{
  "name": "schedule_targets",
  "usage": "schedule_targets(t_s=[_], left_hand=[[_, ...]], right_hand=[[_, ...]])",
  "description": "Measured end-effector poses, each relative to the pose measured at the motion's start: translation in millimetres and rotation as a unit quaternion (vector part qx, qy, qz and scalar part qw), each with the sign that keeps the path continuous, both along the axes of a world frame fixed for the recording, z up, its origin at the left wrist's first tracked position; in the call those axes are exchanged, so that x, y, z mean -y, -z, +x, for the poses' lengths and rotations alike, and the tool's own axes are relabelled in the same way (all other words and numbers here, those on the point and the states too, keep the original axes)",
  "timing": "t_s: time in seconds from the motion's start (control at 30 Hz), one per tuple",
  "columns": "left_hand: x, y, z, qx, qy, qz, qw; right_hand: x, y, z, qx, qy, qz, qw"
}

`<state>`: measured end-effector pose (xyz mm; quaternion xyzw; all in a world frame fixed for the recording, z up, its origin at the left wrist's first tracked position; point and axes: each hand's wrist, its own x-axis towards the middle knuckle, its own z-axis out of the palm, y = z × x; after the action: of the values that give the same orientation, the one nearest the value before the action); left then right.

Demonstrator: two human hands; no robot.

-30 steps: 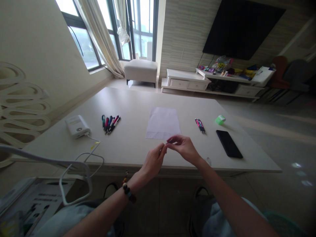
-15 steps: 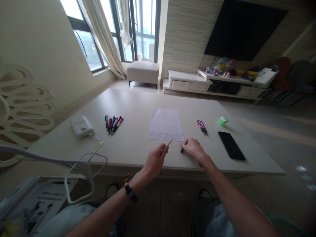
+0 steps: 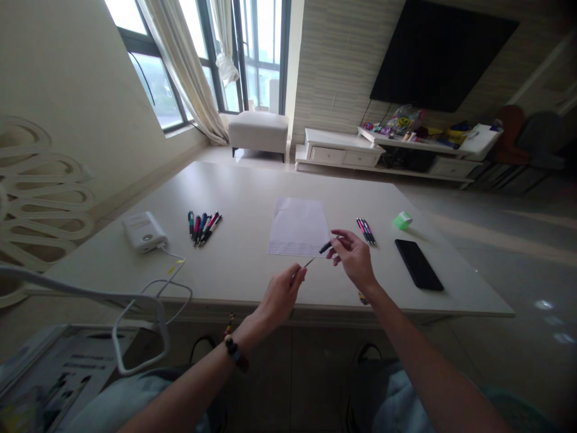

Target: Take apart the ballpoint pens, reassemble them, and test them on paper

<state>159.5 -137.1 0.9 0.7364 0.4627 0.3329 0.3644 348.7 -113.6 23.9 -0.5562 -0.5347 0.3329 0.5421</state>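
My left hand (image 3: 285, 288) is closed round a thin dark pen part (image 3: 309, 262), whose fine tip points up and right toward the paper. Between the thumb and fingers of my right hand (image 3: 354, 255) is a short dark pen barrel (image 3: 325, 246), tilted over the lower right corner of the paper. The two pieces are apart, with a small gap between them. A white sheet of paper (image 3: 300, 222) lies flat, with lines of writing along its near edge. Several pens (image 3: 204, 228) lie left of it, and a few more pens (image 3: 365, 231) lie to its right.
The white table (image 3: 243, 192) also holds a white power bank (image 3: 144, 232) with a cable (image 3: 180, 282) at the left, a green-and-white object (image 3: 402, 221) and a black phone (image 3: 419, 264) at the right. A box (image 3: 81, 361) stands at lower left.
My right hand has lifted from the table and turned, bringing the dark barrel up toward the tip of the thin part. My left hand has hardly moved.
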Motion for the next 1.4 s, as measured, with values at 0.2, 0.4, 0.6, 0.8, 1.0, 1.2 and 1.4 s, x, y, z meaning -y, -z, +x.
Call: schedule_targets(t_s=[0.2,0.4,0.6,0.8,1.0,1.2,1.4], left_hand=[[0.0,-0.2,0.9,-0.009,0.002,-0.005,1.0],[-2.0,3.6,1.5,-0.021,-0.002,-0.002,1.0],[-5.4,7.4,-1.2,-0.051,-0.012,0.034,0.998],[-4.0,7.3,-7.3,-0.135,0.03,0.127,0.982],[-5.1,5.2,-7.5,-0.177,0.013,0.143,0.974],[-5.5,7.1,-6.8,-0.183,0.023,0.146,0.972],[-5.9,6.5,-7.8,-0.174,0.018,0.144,0.974]], right_hand=[[17.1,-15.8,-14.4,-0.048,-0.023,0.063,0.997],[20.8,-6.5,-20.2,-0.009,-0.085,0.029,0.996],[19.3,-1.4,-18.0,0.037,-0.161,-0.029,0.986],[26.1,-8.9,-17.2,0.18,-0.133,-0.04,0.974],[27.5,-11.8,-18.4,0.184,-0.188,-0.063,0.963],[27.1,-10.0,-18.9,0.176,-0.184,-0.067,0.965],[27.6,-13.5,-15.0,0.173,-0.196,-0.083,0.962]])
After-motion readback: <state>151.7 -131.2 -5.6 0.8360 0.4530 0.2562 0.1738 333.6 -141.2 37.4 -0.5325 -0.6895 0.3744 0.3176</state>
